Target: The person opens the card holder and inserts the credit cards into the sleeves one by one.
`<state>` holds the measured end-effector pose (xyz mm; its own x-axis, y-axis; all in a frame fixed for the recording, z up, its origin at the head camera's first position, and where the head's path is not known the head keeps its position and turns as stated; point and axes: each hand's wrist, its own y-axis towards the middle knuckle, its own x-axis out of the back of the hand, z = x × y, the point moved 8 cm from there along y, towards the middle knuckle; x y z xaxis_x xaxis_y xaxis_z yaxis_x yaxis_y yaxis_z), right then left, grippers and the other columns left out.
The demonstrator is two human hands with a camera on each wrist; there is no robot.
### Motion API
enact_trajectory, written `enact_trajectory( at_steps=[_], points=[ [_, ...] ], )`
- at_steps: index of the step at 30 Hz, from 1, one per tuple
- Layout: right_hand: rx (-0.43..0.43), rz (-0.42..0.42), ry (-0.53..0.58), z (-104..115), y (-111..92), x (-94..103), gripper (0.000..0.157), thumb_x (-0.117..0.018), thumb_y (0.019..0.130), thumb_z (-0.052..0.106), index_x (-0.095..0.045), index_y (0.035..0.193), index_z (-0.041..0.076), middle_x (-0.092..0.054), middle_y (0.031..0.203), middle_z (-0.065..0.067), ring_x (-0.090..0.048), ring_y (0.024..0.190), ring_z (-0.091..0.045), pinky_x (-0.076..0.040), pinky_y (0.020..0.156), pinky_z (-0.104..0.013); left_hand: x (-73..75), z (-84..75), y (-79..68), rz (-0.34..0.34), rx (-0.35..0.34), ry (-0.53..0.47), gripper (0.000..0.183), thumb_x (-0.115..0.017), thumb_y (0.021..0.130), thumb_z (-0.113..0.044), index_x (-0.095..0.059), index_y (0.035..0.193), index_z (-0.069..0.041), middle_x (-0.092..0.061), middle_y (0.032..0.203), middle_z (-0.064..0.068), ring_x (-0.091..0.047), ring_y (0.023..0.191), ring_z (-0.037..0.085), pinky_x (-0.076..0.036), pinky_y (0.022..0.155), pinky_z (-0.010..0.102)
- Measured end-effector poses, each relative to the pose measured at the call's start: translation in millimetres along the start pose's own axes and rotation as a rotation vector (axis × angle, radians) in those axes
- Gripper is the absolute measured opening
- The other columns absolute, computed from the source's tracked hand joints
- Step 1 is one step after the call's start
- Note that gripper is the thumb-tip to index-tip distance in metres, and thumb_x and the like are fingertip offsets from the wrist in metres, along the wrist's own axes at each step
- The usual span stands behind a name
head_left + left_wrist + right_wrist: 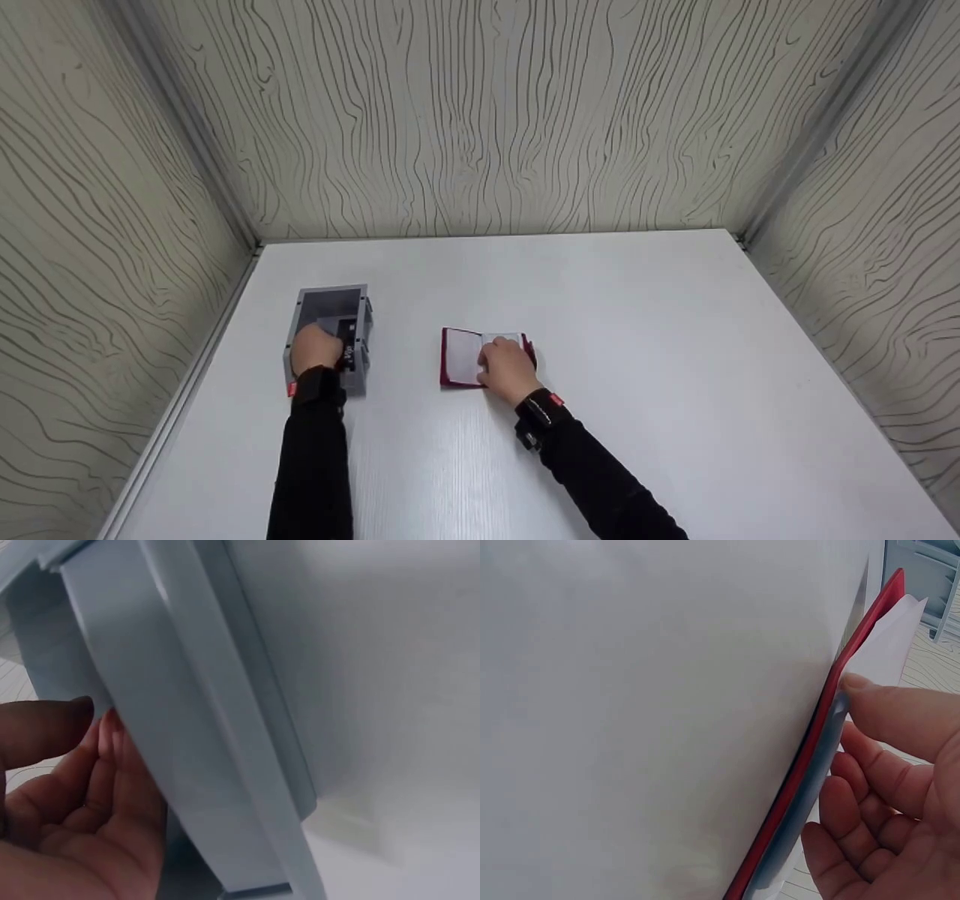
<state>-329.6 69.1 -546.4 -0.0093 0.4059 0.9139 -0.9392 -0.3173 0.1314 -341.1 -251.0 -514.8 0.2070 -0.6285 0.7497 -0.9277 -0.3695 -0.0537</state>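
Observation:
A grey plastic bin [330, 300] stands on the left of the table. My left hand [315, 349] reaches into it, beside a black card [346, 345] with "Vip" printed on it. In the left wrist view the thumb and loosely bent fingers [112, 787] are behind the bin wall, with nothing visible between them. A red card holder [463, 360] lies spread open on the table, showing pale plastic sleeves. Over its right half my right hand [510, 369] bends its fingers. Its thumb and fingertips [859, 682] pinch a clear sleeve [802, 795] by its edge.
The white table [675, 337] stretches to the right of the card holder and between it and the bin. Wood-patterned panels [480, 112] rise behind and at both sides, with grey metal strips [187, 120] along the corners.

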Motion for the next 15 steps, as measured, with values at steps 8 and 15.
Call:
enact_trajectory(
  at_steps=[8,15],
  points=[
    [0.018,-0.015,-0.016,2.1,-2.3,3.1,0.016,-0.078,0.075,0.013,-0.069,0.087,0.006,-0.055,0.084,-0.005,-0.057,0.085,-0.027,-0.048,0.075,-0.041,-0.8,-3.7,-0.8,0.006,-0.027,0.031,0.009,-0.055,0.081,-0.001,-0.058,0.072,0.0,-0.064,0.08,0.017,-0.056,0.072,0.03,-0.047,0.068,0.044],
    [0.034,-0.029,-0.006,2.8,-2.5,3.4,0.017,-0.079,0.074,0.013,-0.068,0.085,0.006,-0.054,0.082,-0.004,-0.056,0.082,-0.027,-0.047,0.074,-0.041,-0.4,-6.2,-1.1,0.009,-0.046,0.04,0.015,-0.055,0.08,0.0,-0.052,0.065,-0.004,-0.06,0.072,0.012,-0.051,0.066,0.026,-0.042,0.059,0.038]
  ],
)
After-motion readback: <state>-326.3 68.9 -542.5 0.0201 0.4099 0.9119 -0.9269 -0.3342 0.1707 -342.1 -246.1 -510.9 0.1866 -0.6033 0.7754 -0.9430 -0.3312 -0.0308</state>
